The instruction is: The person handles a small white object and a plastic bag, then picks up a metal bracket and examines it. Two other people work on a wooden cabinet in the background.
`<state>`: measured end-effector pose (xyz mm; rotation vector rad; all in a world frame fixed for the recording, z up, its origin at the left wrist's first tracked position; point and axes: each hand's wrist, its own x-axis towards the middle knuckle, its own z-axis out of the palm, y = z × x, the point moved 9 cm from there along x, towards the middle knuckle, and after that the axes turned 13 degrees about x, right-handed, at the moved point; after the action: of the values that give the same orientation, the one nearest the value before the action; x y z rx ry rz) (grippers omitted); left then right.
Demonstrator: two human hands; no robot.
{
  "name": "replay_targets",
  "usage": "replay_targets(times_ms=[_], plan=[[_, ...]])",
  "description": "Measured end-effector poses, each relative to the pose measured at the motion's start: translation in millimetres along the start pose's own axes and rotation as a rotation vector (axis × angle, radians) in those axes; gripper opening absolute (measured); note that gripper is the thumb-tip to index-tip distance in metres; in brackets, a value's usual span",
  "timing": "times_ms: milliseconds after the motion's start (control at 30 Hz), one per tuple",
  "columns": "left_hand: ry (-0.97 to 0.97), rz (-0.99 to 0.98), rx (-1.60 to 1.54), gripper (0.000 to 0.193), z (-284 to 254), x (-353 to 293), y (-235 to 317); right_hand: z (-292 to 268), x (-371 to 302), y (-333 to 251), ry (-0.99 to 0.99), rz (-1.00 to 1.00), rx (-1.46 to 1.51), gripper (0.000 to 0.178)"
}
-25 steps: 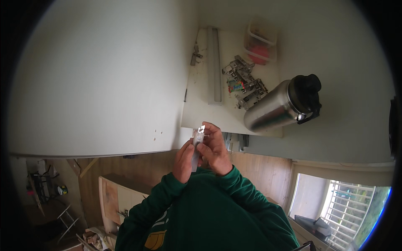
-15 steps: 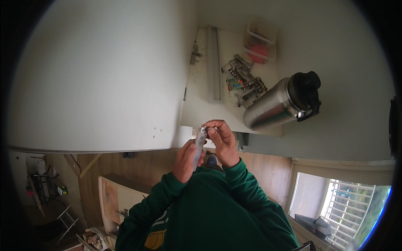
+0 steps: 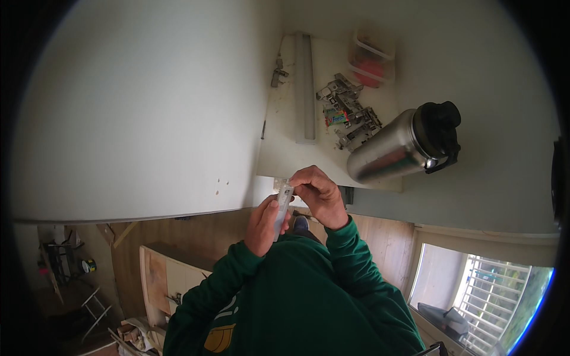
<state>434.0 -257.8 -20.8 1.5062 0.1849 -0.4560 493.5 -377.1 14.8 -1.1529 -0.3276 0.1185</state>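
Note:
My left hand (image 3: pixel 260 228) is wrapped round a narrow, pale grey bar-like piece (image 3: pixel 282 209), tilted with its upper end away from me. A small dark mark shows near that upper end. The fingers of my right hand (image 3: pixel 319 194) are curled in a pinch at the same end. Whatever sits between those fingertips is too small and covered to make out. Past my hands, on a white surface, lie several metal cabinet hinges (image 3: pixel 347 107) in a pile, with a small colourful packet (image 3: pixel 336 117) among them.
A large steel bottle (image 3: pixel 389 148) with a black lid lies near the pile. Behind it is a clear plastic tub (image 3: pixel 371 59) with something red inside. A long grey strip (image 3: pixel 305 89) lies left of the hinges. A broad white panel (image 3: pixel 136 107) fills the left.
My right hand has rolled over at the bar's upper end, so its thumb is now less visible. The bar has turned slightly in my left hand, which keeps its hold.

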Motion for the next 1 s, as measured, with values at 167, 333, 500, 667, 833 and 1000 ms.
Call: replay_targets(times_ms=[167, 333, 500, 667, 833, 1000], plan=[[0.002, -0.036, -0.020, 0.040, -3, 3, -7, 5, -2, -8, -0.152, -0.041, -0.312, 0.017], [-0.016, -0.020, -0.025, 0.039, -1, 6, -6, 6, -5, 16, -0.061, 0.105, 0.184, 0.031], [-0.022, 0.016, -0.040, 0.040, 0, 10, -1, 17, -15, 31, 0.031, 0.244, 0.365, 0.041], [0.008, -0.009, -0.030, 0.039, -2, 10, 1, 20, -16, 38, 0.117, 0.275, 0.378, 0.038], [0.003, -0.008, -0.093, 0.041, -2, 9, 0, 27, -15, 33, 0.062, 0.256, 0.345, 0.045], [0.020, 0.009, -0.100, 0.040, -4, 11, -1, 30, -17, 32, 0.076, 0.263, 0.330, 0.048]])
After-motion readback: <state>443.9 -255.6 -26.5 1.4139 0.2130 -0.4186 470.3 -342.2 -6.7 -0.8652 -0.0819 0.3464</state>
